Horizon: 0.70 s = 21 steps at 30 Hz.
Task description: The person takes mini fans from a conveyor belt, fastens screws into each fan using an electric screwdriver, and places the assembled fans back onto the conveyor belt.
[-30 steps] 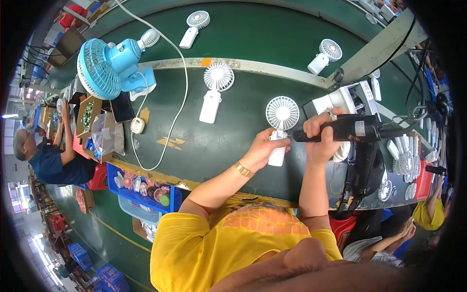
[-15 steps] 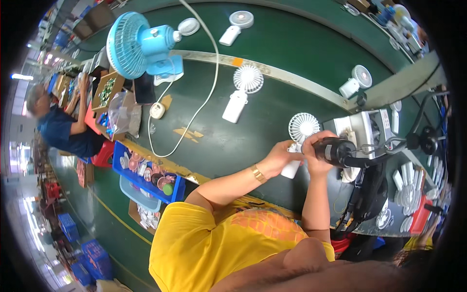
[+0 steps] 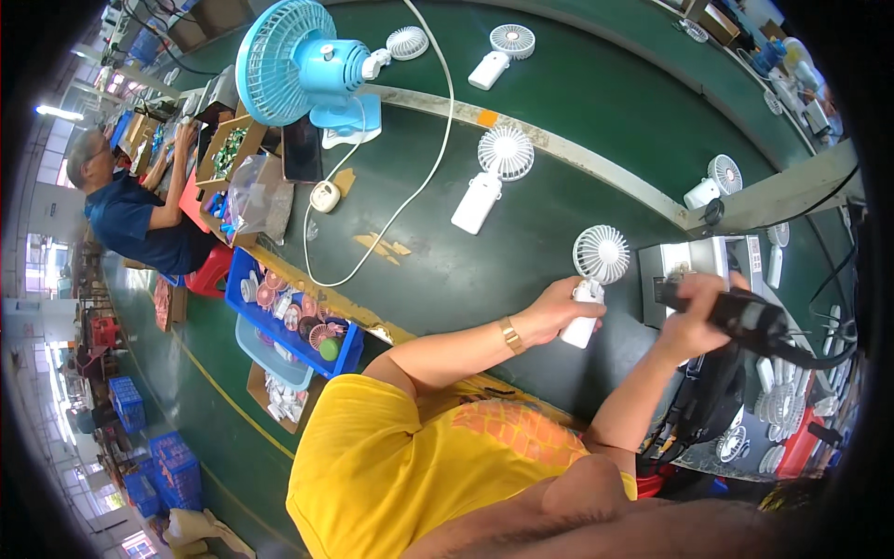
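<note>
Landmark: green conveyor belt (image 3: pixel 577 112), running across the bench

Step in hand, as I judge it: driving a fastener into a small white handheld fan (image 3: pixel 593 279) lying on the belt's near edge. Left hand (image 3: pixel 556 312) is wrapped tight round the fan's handle, pinning it to the belt. Right hand (image 3: pixel 694 326) is closed round a black power screwdriver (image 3: pixel 745 317), just right of the fan, bit end hidden. To do it well: keep the fan flat, tool square to the handle, cable slack

Packages and markers, largest first:
- blue crate (image 3: pixel 293 317) of pink and white parts, off the belt's near-left edge
- pale blue tray (image 3: pixel 270 359) below that crate
- clear plastic bag (image 3: pixel 256 196), at the belt's left edge
- cardboard box (image 3: pixel 228 149) of small parts, beyond the bag
- yellow tape strips (image 3: pixel 382 244), mid-belt
- orange square tag (image 3: pixel 487 118) on the belt's pale divider
</note>
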Each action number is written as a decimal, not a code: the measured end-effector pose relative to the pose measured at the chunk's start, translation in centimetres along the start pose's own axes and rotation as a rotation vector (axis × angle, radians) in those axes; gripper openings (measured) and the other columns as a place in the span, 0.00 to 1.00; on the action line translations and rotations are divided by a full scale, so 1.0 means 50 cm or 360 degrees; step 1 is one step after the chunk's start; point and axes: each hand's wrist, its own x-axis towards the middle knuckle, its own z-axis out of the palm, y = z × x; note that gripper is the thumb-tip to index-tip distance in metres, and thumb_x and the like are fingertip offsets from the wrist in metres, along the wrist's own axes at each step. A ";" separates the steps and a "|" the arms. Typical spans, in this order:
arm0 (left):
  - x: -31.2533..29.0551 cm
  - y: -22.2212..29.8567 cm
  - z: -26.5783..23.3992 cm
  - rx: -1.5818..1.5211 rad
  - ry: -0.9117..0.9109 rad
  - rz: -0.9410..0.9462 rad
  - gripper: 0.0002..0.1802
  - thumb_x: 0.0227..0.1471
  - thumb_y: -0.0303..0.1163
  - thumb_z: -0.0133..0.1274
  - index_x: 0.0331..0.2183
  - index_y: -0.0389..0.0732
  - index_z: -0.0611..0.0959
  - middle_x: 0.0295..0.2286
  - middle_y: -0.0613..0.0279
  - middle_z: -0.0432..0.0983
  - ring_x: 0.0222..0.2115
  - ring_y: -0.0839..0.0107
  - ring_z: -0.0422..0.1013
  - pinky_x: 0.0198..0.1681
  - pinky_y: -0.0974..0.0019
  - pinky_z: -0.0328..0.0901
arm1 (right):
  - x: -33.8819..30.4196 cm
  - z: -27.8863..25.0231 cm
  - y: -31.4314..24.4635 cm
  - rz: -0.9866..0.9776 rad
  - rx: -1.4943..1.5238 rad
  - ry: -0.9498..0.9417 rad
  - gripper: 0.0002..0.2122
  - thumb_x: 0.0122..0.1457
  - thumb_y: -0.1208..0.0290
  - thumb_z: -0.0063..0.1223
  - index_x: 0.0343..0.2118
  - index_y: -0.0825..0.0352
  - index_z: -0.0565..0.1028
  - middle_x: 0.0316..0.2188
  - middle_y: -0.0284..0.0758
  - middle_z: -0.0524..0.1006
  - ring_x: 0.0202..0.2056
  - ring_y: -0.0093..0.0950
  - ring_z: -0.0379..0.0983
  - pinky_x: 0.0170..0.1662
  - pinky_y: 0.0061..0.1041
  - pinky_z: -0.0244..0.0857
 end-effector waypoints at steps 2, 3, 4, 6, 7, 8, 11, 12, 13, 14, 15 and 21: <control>0.002 -0.007 -0.005 -0.0007 -0.0036 -0.0011 0.19 0.44 0.22 0.56 0.39 0.36 0.67 0.28 0.59 0.72 0.26 0.71 0.73 0.29 0.69 0.70 | 0.030 -0.005 0.002 -0.0006 0.0113 0.0048 0.15 0.51 0.83 0.51 0.41 0.74 0.63 0.18 0.34 0.70 0.19 0.21 0.64 0.27 0.20 0.60; -0.002 -0.006 0.002 0.0019 -0.0040 0.0021 0.22 0.44 0.22 0.56 0.40 0.37 0.66 0.29 0.59 0.71 0.26 0.71 0.73 0.29 0.69 0.70 | 0.039 -0.011 0.010 -0.0003 0.0119 0.0011 0.16 0.50 0.84 0.52 0.42 0.74 0.63 0.18 0.34 0.70 0.19 0.20 0.64 0.27 0.19 0.60; -0.003 -0.006 0.008 0.0045 -0.0043 0.0051 0.24 0.43 0.21 0.56 0.42 0.37 0.64 0.30 0.59 0.71 0.26 0.70 0.73 0.29 0.68 0.70 | 0.041 -0.013 0.017 0.0027 0.0049 -0.0048 0.16 0.52 0.82 0.49 0.44 0.74 0.61 0.17 0.32 0.68 0.20 0.20 0.63 0.28 0.19 0.59; 0.002 -0.011 0.007 0.0099 -0.0107 0.0023 0.27 0.42 0.21 0.57 0.44 0.38 0.62 0.30 0.59 0.70 0.26 0.70 0.73 0.29 0.68 0.70 | 0.032 -0.006 0.019 0.0079 -0.0077 -0.0011 0.17 0.52 0.82 0.50 0.44 0.74 0.61 0.17 0.32 0.68 0.20 0.20 0.63 0.28 0.19 0.58; 0.002 -0.014 0.007 0.0142 -0.0101 0.0052 0.27 0.42 0.21 0.57 0.43 0.38 0.62 0.30 0.60 0.69 0.26 0.70 0.73 0.30 0.68 0.70 | 0.027 -0.006 0.019 0.0076 -0.0042 -0.0011 0.16 0.52 0.82 0.50 0.43 0.73 0.61 0.18 0.31 0.68 0.20 0.19 0.63 0.28 0.18 0.58; 0.002 -0.016 0.007 0.0184 -0.0099 0.0078 0.27 0.42 0.21 0.57 0.43 0.38 0.63 0.29 0.60 0.69 0.26 0.70 0.73 0.30 0.67 0.70 | 0.024 -0.007 0.020 0.0090 -0.0001 -0.0045 0.16 0.52 0.82 0.50 0.43 0.73 0.61 0.19 0.31 0.68 0.20 0.19 0.63 0.28 0.18 0.58; 0.004 -0.024 0.009 0.0267 -0.0056 0.0051 0.25 0.42 0.21 0.57 0.41 0.37 0.64 0.28 0.61 0.71 0.26 0.71 0.72 0.30 0.69 0.69 | 0.023 -0.003 0.020 0.0195 -0.0026 -0.0046 0.15 0.53 0.82 0.50 0.43 0.72 0.61 0.19 0.30 0.67 0.20 0.19 0.62 0.27 0.19 0.59; 0.005 -0.025 0.007 0.0255 -0.0046 0.0051 0.25 0.40 0.21 0.57 0.41 0.35 0.64 0.28 0.60 0.70 0.25 0.71 0.72 0.28 0.69 0.69 | 0.019 -0.004 0.026 0.0209 0.0133 -0.0101 0.17 0.51 0.84 0.51 0.44 0.72 0.62 0.21 0.30 0.70 0.20 0.18 0.64 0.26 0.17 0.60; 0.007 -0.029 0.006 0.0241 -0.0043 0.0046 0.24 0.39 0.21 0.57 0.40 0.34 0.65 0.28 0.58 0.70 0.24 0.70 0.72 0.27 0.68 0.69 | 0.010 0.004 0.025 0.0293 0.0245 -0.0108 0.17 0.51 0.84 0.51 0.43 0.71 0.62 0.20 0.30 0.69 0.19 0.19 0.64 0.24 0.17 0.59; 0.008 -0.032 0.006 0.0244 -0.0029 0.0039 0.21 0.40 0.21 0.56 0.38 0.33 0.67 0.27 0.59 0.71 0.24 0.71 0.72 0.28 0.69 0.68 | -0.001 0.015 0.014 0.0378 0.0329 -0.0081 0.16 0.51 0.83 0.50 0.43 0.71 0.61 0.18 0.32 0.68 0.19 0.20 0.64 0.23 0.18 0.58; 0.006 -0.030 0.007 0.0270 -0.0032 0.0019 0.20 0.40 0.22 0.56 0.37 0.33 0.68 0.27 0.59 0.71 0.24 0.71 0.72 0.28 0.69 0.68 | -0.017 0.018 0.018 0.0448 0.0539 -0.0123 0.19 0.51 0.80 0.52 0.44 0.72 0.59 0.17 0.33 0.67 0.18 0.21 0.63 0.22 0.20 0.58; 0.003 -0.037 0.010 0.0410 -0.0002 0.0033 0.15 0.42 0.25 0.57 0.33 0.31 0.71 0.26 0.58 0.74 0.25 0.73 0.72 0.29 0.71 0.67 | -0.067 0.035 0.014 0.0461 0.0850 -0.0225 0.21 0.50 0.73 0.51 0.46 0.67 0.56 0.16 0.31 0.61 0.17 0.21 0.57 0.22 0.23 0.55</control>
